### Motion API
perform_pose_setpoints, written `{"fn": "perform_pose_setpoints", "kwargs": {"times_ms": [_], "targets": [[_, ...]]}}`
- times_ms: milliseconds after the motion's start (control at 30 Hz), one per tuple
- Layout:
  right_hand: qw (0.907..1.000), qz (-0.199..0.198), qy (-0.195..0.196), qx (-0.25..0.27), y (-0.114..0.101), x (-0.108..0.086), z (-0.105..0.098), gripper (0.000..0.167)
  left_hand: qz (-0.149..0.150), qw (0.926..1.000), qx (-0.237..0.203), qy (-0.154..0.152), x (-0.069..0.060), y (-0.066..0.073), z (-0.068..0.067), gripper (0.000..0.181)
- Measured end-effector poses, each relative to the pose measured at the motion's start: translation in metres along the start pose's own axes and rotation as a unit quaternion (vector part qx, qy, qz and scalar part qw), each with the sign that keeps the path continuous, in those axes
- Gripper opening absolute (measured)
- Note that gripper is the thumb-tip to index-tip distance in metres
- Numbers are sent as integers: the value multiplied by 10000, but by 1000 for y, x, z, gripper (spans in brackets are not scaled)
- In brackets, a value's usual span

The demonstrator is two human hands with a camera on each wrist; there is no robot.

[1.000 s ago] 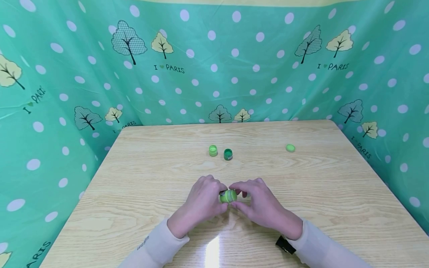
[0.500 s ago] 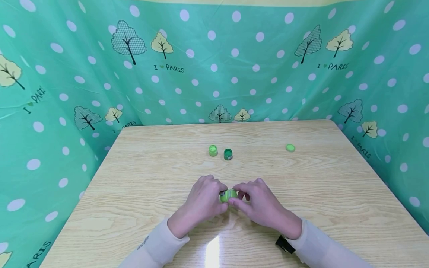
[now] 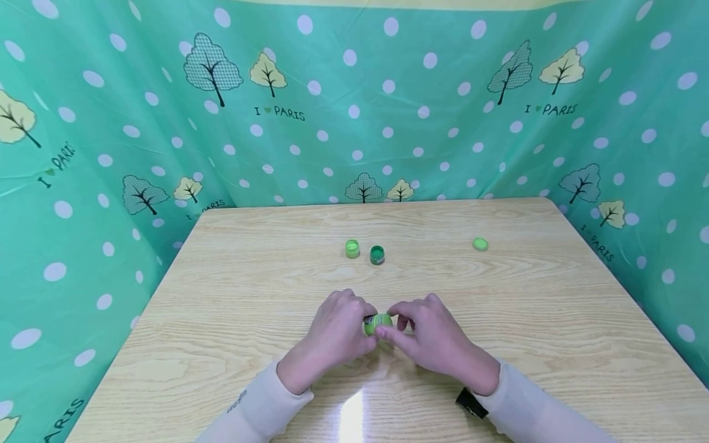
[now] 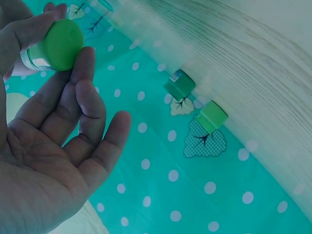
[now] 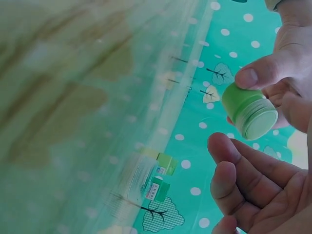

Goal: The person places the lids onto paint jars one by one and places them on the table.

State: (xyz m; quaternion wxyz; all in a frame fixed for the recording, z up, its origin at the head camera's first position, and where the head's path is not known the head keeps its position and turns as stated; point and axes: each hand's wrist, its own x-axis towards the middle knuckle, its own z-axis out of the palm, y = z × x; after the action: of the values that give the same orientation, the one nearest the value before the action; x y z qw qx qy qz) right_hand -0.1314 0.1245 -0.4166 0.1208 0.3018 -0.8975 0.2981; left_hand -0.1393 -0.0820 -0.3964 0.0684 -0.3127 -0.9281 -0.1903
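Observation:
My left hand (image 3: 340, 323) holds a small light green jar (image 3: 378, 323) on its side, above the front middle of the table. A pale, ridged round end of the jar (image 5: 261, 119) faces my right hand (image 3: 429, 332). In the left wrist view, the jar's smooth green end (image 4: 68, 45) shows by my left fingertips. My right thumb overlaps the jar in the head view. My right fingers (image 5: 226, 148) are loosely bent, with a gap between them and the jar in the right wrist view. Whether the thumb presses on it is unclear.
Farther back stand a light green jar (image 3: 352, 249) and a dark green jar (image 3: 377, 255), side by side without lids. A light green lid (image 3: 480, 244) lies at the back right of the wooden table (image 3: 249, 277). A dotted green curtain (image 3: 354, 80) hangs behind.
My right thumb has moved left and up over the jar's near side, and my right index finger has shifted slightly right. The left hand and the things behind stay in place.

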Motion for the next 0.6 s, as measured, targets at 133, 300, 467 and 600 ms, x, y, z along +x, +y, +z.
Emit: {"fn": "perform_pose_setpoints", "kwargs": {"times_ms": [133, 300, 467, 600], "targets": [[9999, -47, 43, 112, 0, -1, -1, 48, 18, 10000, 14, -7, 0, 0, 0, 21], [9995, -170, 81, 272, 0, -2, -2, 53, 45, 10000, 8, 32, 0, -1, 0, 26], [9988, -277, 83, 387, 0, -3, -2, 50, 48, 10000, -28, 61, 0, -2, 1, 26], [9987, -271, 71, 430, -1, -3, -1, 46, 59, 9999, -51, 69, 0, -2, 1, 24]]}}
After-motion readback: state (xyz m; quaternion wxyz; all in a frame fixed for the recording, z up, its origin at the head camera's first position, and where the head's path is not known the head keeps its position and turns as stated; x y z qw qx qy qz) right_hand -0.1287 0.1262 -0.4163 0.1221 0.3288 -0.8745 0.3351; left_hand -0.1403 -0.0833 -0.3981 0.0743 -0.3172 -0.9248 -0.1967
